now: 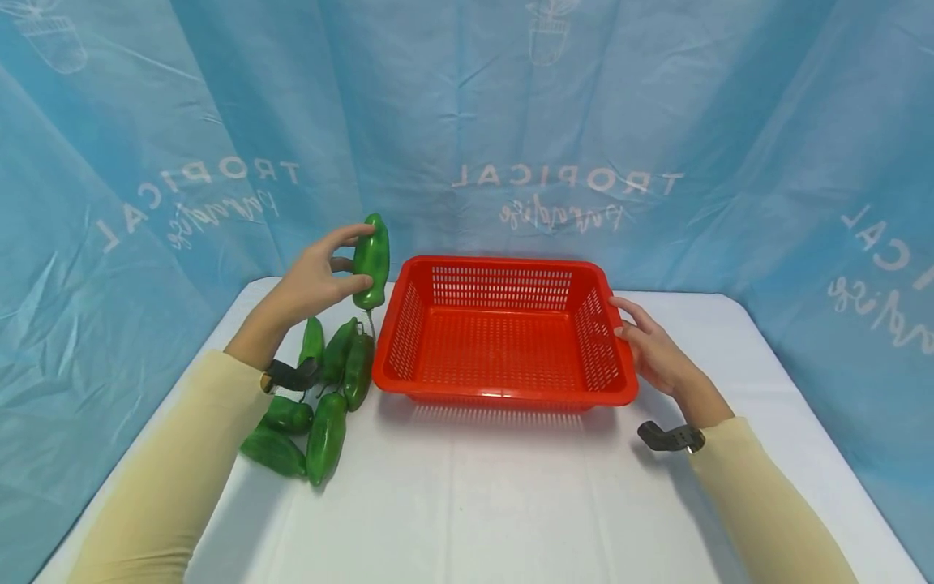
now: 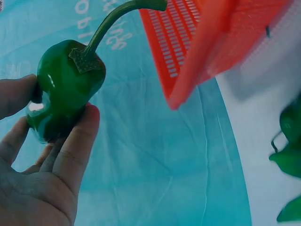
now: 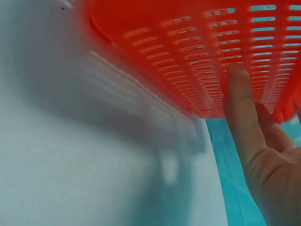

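My left hand (image 1: 312, 277) pinches a green pepper (image 1: 373, 259) between thumb and fingers, holding it up left of the red basket (image 1: 503, 395). Its curved stem (image 2: 109, 26) hangs downward in the head view. At the basket's right side, my right hand (image 1: 654, 350) grips the rim. The right wrist view shows the thumb (image 3: 241, 89) against the slotted outer wall (image 3: 197, 52). Nothing lies inside the basket. More green peppers lie on the table beneath my left forearm, among them one pepper (image 1: 327, 438) in front and another (image 1: 358, 371) beside the basket.
A white cloth (image 1: 467, 511) covers the table under the basket and peppers. Blue printed curtains (image 1: 467, 105) hang behind the table and along both sides. Black wrist straps (image 1: 667, 438) sit on both wrists.
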Available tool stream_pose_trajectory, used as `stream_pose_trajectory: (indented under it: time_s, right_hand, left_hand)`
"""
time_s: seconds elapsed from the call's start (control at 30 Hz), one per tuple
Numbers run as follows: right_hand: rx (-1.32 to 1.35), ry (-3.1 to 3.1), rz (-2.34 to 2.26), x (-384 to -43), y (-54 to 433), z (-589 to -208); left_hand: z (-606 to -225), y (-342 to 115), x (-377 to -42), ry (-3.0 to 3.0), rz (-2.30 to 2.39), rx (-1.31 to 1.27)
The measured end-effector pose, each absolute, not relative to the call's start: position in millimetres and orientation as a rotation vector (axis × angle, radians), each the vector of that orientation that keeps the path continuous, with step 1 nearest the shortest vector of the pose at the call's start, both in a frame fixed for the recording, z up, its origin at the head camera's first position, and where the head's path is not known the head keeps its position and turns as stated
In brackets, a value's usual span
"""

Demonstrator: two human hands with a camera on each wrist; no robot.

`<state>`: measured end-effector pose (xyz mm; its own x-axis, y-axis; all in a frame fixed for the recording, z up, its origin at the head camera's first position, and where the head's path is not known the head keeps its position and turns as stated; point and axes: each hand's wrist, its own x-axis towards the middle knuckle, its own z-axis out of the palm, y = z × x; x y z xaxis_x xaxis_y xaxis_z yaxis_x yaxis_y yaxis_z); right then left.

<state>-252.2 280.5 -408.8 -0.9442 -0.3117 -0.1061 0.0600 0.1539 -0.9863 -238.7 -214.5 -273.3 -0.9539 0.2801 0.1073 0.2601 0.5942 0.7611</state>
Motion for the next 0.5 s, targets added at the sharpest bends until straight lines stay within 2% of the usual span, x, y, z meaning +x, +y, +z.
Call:
stream_pose_trajectory:
  time_s: [0.5]
  right_hand:
    - [-0.231,2.199,-1.832,-251,278,-410]
  left_hand:
    - [-286,-179,-263,2.683,1.353,0.536]
